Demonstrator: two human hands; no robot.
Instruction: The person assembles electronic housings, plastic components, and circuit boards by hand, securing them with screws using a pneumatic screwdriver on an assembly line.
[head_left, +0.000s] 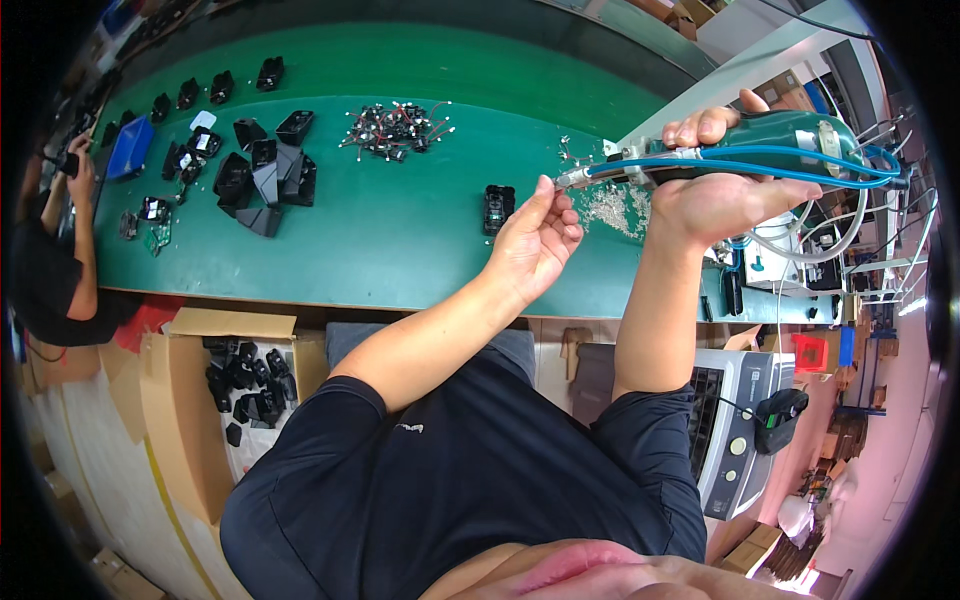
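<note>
My right hand (pixel 705 205) is wrapped around a green power screwdriver (pixel 785 135), held level above the right part of the bench. Blue hoses run along the tool, and its metal tip points left. My left hand (pixel 540 240) is right at that tip, thumb up and fingers curled; whatever lies between them is too small to make out. Just left of this hand, an open black plastic housing (pixel 498 209) sits on the green bench (pixel 400 235). Beneath the tool lies a scattered pile of small silvery screws (pixel 612 208).
A heap of wired parts (pixel 395 132) and stacked black housings (pixel 265 180) occupy the bench. Farther left are a blue bin (pixel 131 150) and another person's hand (pixel 80 165). A cardboard box (pixel 190 420) of black parts and a grey appliance (pixel 740 430) stand below the bench's near edge.
</note>
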